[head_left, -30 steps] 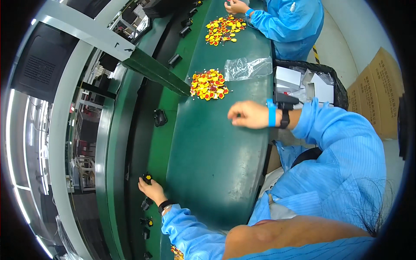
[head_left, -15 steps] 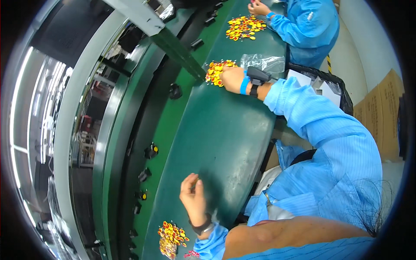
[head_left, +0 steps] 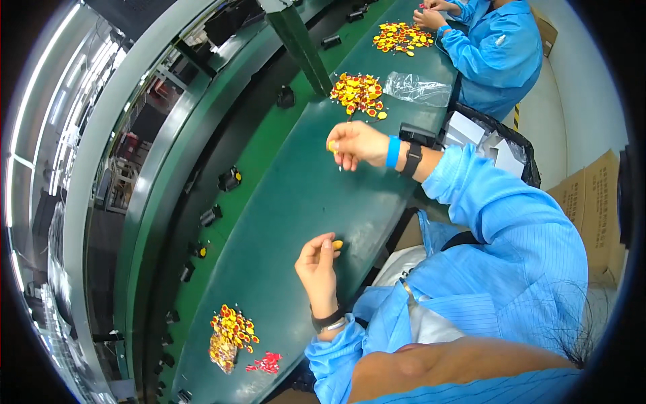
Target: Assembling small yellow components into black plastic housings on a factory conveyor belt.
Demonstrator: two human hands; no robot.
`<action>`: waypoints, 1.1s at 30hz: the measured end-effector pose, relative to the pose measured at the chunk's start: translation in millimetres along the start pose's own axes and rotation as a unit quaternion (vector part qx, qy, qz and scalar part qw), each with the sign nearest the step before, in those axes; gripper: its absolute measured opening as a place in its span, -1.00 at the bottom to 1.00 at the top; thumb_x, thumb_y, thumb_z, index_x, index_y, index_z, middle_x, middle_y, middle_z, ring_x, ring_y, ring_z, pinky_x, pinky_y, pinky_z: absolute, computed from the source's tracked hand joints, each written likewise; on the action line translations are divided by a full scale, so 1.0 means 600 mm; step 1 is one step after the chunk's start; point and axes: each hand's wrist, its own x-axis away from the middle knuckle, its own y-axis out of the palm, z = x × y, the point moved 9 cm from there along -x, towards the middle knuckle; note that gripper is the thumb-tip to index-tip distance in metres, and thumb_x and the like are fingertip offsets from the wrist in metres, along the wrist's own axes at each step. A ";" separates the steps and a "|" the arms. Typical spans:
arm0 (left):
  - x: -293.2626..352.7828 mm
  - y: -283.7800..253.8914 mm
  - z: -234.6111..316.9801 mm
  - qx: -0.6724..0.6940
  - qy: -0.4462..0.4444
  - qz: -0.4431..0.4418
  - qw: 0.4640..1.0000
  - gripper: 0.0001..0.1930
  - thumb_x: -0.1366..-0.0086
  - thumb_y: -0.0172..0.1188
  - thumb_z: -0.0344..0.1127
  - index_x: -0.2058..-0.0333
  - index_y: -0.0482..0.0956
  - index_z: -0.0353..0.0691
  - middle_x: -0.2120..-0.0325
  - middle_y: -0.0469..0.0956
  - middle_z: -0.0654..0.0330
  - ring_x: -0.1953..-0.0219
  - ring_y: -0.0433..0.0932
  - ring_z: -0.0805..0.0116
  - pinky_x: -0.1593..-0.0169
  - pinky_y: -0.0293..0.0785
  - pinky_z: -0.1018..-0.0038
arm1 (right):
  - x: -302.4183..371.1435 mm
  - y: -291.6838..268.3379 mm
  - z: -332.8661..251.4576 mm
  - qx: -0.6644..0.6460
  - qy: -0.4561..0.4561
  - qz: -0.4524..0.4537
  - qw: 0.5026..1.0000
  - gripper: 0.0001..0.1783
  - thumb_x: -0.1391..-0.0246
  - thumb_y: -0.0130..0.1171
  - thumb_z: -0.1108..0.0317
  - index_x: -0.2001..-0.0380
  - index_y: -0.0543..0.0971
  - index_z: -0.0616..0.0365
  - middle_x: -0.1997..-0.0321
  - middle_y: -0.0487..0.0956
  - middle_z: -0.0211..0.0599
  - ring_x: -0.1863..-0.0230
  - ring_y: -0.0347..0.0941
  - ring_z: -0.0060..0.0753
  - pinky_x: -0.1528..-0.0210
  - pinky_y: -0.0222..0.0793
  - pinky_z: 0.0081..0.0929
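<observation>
My left hand (head_left: 316, 268) is closed in a pinch over the green work surface (head_left: 289, 202), and a small yellow piece (head_left: 338, 245) shows at its fingertips. Farther up the picture my right hand (head_left: 361, 143) grips another small yellow piece (head_left: 331, 146) between thumb and finger. A heap of yellow and dark red pieces (head_left: 356, 92) lies just beyond the right hand. Below the left hand are a second heap of such pieces (head_left: 235, 328), partly in a clear bag (head_left: 221, 355), and a small pile of pink-red pieces (head_left: 267, 363).
A flat clear plastic bag (head_left: 418, 90) lies near the co-worker in blue (head_left: 498, 57), who has a heap of pieces (head_left: 402, 38). A green post (head_left: 299, 50) rises at the far edge. Beyond runs a belt with several black parts (head_left: 210, 215). A lined bin (head_left: 498, 141) stands at right.
My right hand has drawn back from the upper heap with a yellow piece. A yellow piece now shows at my left fingertips. The whole view has shifted somewhat.
</observation>
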 end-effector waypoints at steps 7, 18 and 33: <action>0.005 0.005 -0.008 0.071 -0.001 0.037 0.997 -0.82 -0.27 0.13 -0.39 0.21 0.54 -0.36 0.35 0.59 0.10 0.39 0.57 0.45 0.36 0.51 0.62 | 0.088 0.134 0.035 -0.071 0.029 -0.172 0.982 -0.79 -0.10 0.12 0.39 0.20 0.51 0.23 0.46 0.54 -0.43 0.50 0.41 -0.72 0.48 0.28 -0.77; 0.033 -0.003 -0.008 0.134 0.004 0.033 0.990 -0.84 -0.21 0.19 -0.45 0.24 0.54 -0.39 0.40 0.61 0.06 0.46 0.59 0.41 0.46 0.51 0.63 | 0.123 0.187 0.072 -0.034 0.048 -0.183 0.981 -0.84 -0.01 0.26 0.32 0.47 0.58 0.19 0.58 0.50 -0.50 0.57 0.32 -0.75 0.55 0.19 -0.75; 0.026 -0.015 -0.013 0.172 0.016 0.047 0.984 -0.94 -0.18 0.15 -0.49 0.36 0.52 -0.33 0.49 0.58 0.13 0.52 0.54 0.48 0.50 0.42 0.68 | 0.137 0.205 0.114 -0.178 0.151 -0.201 0.951 -0.84 -0.04 0.23 0.35 0.52 0.53 0.17 0.60 0.44 -0.49 0.63 0.21 -0.69 0.56 0.12 -0.70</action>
